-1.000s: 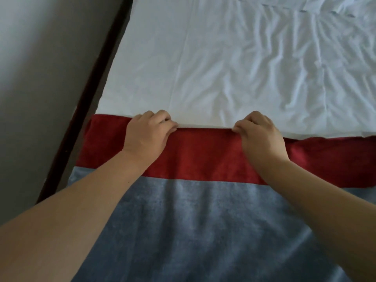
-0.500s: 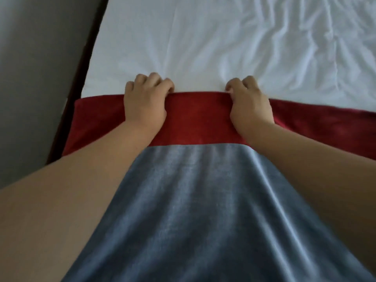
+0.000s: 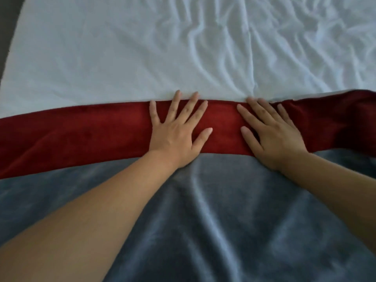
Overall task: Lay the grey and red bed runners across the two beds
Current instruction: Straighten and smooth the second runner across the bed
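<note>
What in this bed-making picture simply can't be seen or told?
1. Head view: both ends of the bed runner run off the left and right edges.
2. Head view: a second bed is out of frame; only one white sheet shows.
3. Head view: the red band under the left hand and right hand is covered by their flat palms.

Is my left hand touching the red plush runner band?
Touching: head view shows the left hand lying flat, fingers spread, on the red plush runner band.
</note>
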`<state>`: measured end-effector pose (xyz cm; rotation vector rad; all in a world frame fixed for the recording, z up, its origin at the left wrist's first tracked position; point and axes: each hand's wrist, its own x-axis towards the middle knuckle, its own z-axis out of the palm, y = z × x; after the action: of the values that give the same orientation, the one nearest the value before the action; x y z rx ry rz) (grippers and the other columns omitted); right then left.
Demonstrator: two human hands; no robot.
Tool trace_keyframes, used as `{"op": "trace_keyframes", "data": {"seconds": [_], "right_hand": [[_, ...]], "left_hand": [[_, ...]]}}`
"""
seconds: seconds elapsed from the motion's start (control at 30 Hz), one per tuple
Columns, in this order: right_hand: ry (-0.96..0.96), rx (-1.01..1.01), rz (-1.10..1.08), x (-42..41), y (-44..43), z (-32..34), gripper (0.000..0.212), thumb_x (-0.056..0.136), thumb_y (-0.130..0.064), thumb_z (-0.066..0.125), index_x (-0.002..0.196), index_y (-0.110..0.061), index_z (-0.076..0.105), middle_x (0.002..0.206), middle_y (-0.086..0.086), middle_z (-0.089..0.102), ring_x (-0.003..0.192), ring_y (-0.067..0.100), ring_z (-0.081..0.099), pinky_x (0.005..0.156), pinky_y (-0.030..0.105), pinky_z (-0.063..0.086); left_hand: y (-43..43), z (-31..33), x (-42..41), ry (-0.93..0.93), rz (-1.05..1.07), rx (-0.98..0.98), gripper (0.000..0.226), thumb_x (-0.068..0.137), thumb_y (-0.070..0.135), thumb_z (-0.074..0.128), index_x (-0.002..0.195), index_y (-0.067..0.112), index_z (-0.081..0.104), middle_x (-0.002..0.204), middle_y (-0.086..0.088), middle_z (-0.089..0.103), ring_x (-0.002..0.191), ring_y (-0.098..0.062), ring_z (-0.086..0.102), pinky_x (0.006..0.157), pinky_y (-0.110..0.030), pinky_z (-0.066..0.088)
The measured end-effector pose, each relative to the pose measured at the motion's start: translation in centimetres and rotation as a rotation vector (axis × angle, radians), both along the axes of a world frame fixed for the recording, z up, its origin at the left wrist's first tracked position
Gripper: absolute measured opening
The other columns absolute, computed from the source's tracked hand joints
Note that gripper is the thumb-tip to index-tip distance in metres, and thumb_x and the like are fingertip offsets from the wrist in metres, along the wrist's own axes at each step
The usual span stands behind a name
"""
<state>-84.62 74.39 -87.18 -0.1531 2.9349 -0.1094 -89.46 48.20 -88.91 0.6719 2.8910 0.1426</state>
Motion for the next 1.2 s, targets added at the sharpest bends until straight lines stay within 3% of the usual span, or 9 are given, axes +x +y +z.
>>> {"op": "trace_keyframes", "data": {"seconds": [0.17, 0.33, 0.53, 0.67, 0.9, 0.97, 1.03, 1.1, 1.2], "right_hand": [[-0.091, -0.091, -0.068, -3.5, 1.1, -0.9, 0.057, 0.103, -0.055, 0.02, 0.158, -0.048, 0.01, 0.17, -0.01, 0.001, 0.157, 0.017, -0.003, 0.125, 0.049, -0.005], [-0.102, -0.057, -0.103, -0.7, -0.2, -0.2, 0.06, 0.103, -0.053, 0.012, 0.161, -0.039, 0.001, 0.171, -0.005, -0.006, 0.156, 0.021, -0.01, 0.126, 0.048, -0.005], [-0.125, -0.175, 0.03, 16.2, -3.5, 0.7, 0.061, 0.106, -0.05, 0.016, 0.163, -0.028, 0.009, 0.171, 0.0, 0.004, 0.157, 0.023, 0.001, 0.127, 0.049, 0.002], [-0.111, -0.217, 0.089, 28.1, -4.0, 0.4, 0.058, 0.107, -0.048, 0.022, 0.161, -0.025, 0.022, 0.17, -0.001, 0.012, 0.157, 0.021, 0.01, 0.126, 0.049, 0.011], [-0.164, -0.272, 0.17, 37.5, -3.9, 2.2, 0.065, 0.104, -0.058, 0.033, 0.16, -0.027, 0.025, 0.168, 0.004, 0.019, 0.156, 0.028, 0.013, 0.125, 0.052, 0.014], [-0.053, -0.334, 0.153, 38.1, -4.0, 2.6, 0.052, 0.104, -0.043, 0.047, 0.153, -0.025, 0.044, 0.158, 0.009, 0.041, 0.15, 0.034, 0.032, 0.121, 0.055, 0.027], [0.084, -0.381, 0.119, 37.7, -3.8, 2.8, 0.036, 0.1, -0.022, 0.058, 0.135, -0.022, 0.066, 0.132, 0.012, 0.065, 0.13, 0.037, 0.055, 0.108, 0.051, 0.043], [0.129, -0.396, 0.116, 36.9, -3.6, 3.0, 0.03, 0.092, -0.005, 0.064, 0.117, -0.017, 0.075, 0.108, 0.009, 0.07, 0.106, 0.034, 0.063, 0.092, 0.043, 0.049], [0.075, -0.434, 0.097, 35.5, -3.3, 3.2, 0.031, 0.081, 0.008, 0.072, 0.103, -0.013, 0.079, 0.097, 0.005, 0.071, 0.087, 0.031, 0.066, 0.079, 0.042, 0.052]], "left_hand": [[2.1, -0.1, -1.4, -0.058, 0.109, -0.072, 0.071, 0.095, 0.076, 0.006, 0.16, 0.047, 0.001, 0.17, 0.022, -0.009, 0.158, -0.021, -0.017, 0.112, -0.077, -0.009], [2.5, 1.2, 0.0, -0.149, 0.149, -0.124, 0.073, 0.095, 0.074, 0.002, 0.16, 0.042, -0.009, 0.168, 0.019, -0.021, 0.156, -0.024, -0.023, 0.119, -0.073, -0.006], [1.8, 2.0, 18.2, -0.109, -0.078, 0.01, 0.079, 0.102, 0.068, 0.018, 0.165, 0.02, 0.013, 0.173, 0.001, 0.005, 0.159, -0.031, 0.0, 0.125, -0.061, 0.008], [-0.3, 1.7, 30.6, -0.123, -0.224, 0.094, 0.073, 0.102, 0.064, 0.033, 0.162, 0.023, 0.026, 0.172, 0.002, 0.016, 0.159, -0.03, 0.011, 0.123, -0.063, 0.013], [-2.7, 2.8, 37.6, -0.18, -0.243, 0.089, 0.074, 0.098, 0.067, 0.048, 0.16, 0.031, 0.031, 0.171, 0.002, 0.02, 0.157, -0.027, 0.019, 0.125, -0.058, 0.014], [-3.8, 3.2, 37.6, -0.163, -0.209, 0.098, 0.067, 0.1, 0.06, 0.052, 0.159, 0.031, 0.036, 0.17, 0.003, 0.024, 0.157, -0.023, 0.022, 0.124, -0.057, 0.019], [-4.8, 3.5, 36.7, -0.133, -0.183, 0.098, 0.058, 0.103, 0.052, 0.051, 0.156, 0.031, 0.041, 0.168, 0.003, 0.029, 0.156, -0.021, 0.025, 0.123, -0.058, 0.022], [-5.4, 3.8, 35.9, -0.122, -0.201, 0.093, 0.053, 0.103, 0.041, 0.05, 0.155, 0.03, 0.044, 0.166, 0.002, 0.033, 0.155, -0.022, 0.027, 0.122, -0.059, 0.023], [-5.6, 4.3, 35.6, -0.102, -0.239, 0.112, 0.055, 0.097, 0.018, 0.054, 0.151, 0.025, 0.05, 0.163, -0.001, 0.038, 0.153, -0.027, 0.032, 0.119, -0.06, 0.029]]}}
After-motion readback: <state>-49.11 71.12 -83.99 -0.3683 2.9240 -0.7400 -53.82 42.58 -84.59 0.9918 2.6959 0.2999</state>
